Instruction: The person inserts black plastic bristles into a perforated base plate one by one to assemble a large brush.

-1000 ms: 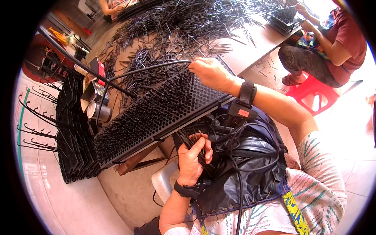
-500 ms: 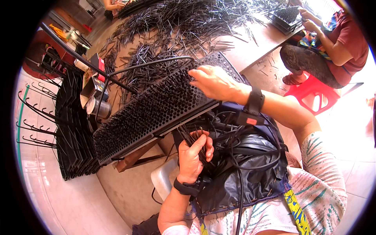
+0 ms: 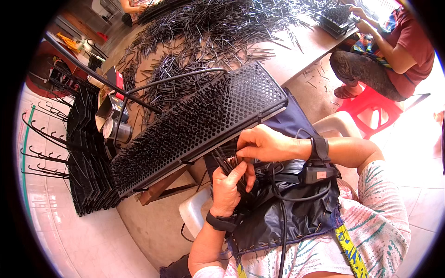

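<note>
My left hand [image 3: 227, 189] is closed round a bundle of thin black sticks [image 3: 223, 161], whose ends point up past the thumb. My right hand [image 3: 265, 142] is at the bundle's side, thumb and fingers pinched together; whatever is between the tips is too small to make out. Just beyond both hands, a long black perforated tray [image 3: 264, 90] lies tilted. Short black sticks [image 3: 171, 132] stand densely in its left and middle holes, while the holes toward the right end are bare.
Loose black sticks [image 3: 204, 28] are heaped over the table [image 3: 296, 51]. Stacked black racks with hooked wires [image 3: 88, 162] stand left, near a metal tin [image 3: 118, 129]. A co-worker [image 3: 403, 55] on a red stool [image 3: 371, 111] handles a smaller tray [image 3: 336, 21]. Black cables [image 3: 282, 204] cross my lap.
My right hand has come down from the tray's upper middle to the bundle in my left hand, uncovering the tray's right end. My left hand has barely moved.
</note>
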`<state>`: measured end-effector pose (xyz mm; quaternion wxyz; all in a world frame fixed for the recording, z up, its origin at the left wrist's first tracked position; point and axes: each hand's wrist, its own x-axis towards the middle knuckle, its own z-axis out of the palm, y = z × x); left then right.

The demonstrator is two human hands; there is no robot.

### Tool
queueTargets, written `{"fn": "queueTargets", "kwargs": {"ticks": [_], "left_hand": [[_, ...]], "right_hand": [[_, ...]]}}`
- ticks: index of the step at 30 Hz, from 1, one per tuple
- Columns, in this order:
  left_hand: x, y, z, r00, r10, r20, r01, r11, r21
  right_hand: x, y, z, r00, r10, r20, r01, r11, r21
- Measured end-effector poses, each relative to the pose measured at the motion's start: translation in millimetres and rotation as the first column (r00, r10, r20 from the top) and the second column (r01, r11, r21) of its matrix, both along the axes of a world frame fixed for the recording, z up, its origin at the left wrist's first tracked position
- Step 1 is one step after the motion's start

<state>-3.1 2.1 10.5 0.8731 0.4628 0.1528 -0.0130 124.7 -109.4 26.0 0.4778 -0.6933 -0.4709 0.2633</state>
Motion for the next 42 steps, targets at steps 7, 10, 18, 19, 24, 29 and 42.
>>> {"fn": "queueTargets", "kwargs": {"ticks": [7, 10, 18, 19, 24, 29, 42], "left_hand": [[1, -1, -2, 0.999, 0.041, 0.011, -0.041, 0.999, 0.006], [0, 0, -2, 1.0, 0.015, 0.008, -0.015, 1.0, -0.003], [-1, -1, -2, 1.0, 0.012, -0.009, -0.012, 0.999, -0.037], [-1, 0, -2, 1.0, 0.019, -0.017, -0.02, 0.999, -0.045], [-1, 0, -1, 1.0, 0.013, -0.024, -0.015, 0.998, -0.061], [-2, 0, 0, 0.998, 0.043, -0.04, -0.046, 0.995, -0.089], [-2, 3, -2, 0.997, 0.047, -0.064, -0.053, 0.994, -0.1]], "right_hand": [[0, -3, -4, 0.991, -0.134, 0.031, 0.132, 0.99, 0.039], [24, -8, 2, 0.942, -0.237, -0.239, 0.26, 0.963, 0.069], [93, 0, 2, 0.802, -0.594, -0.057, 0.59, 0.774, 0.229], [100, 3, 0, 0.79, -0.612, 0.038, 0.586, 0.772, 0.244], [124, 22, -21, 0.713, -0.671, 0.206, 0.565, 0.723, 0.398], [127, 35, -29, 0.696, -0.683, 0.222, 0.57, 0.713, 0.408], [133, 67, -31, 0.575, -0.382, 0.723, 0.162, 0.92, 0.357]]}}
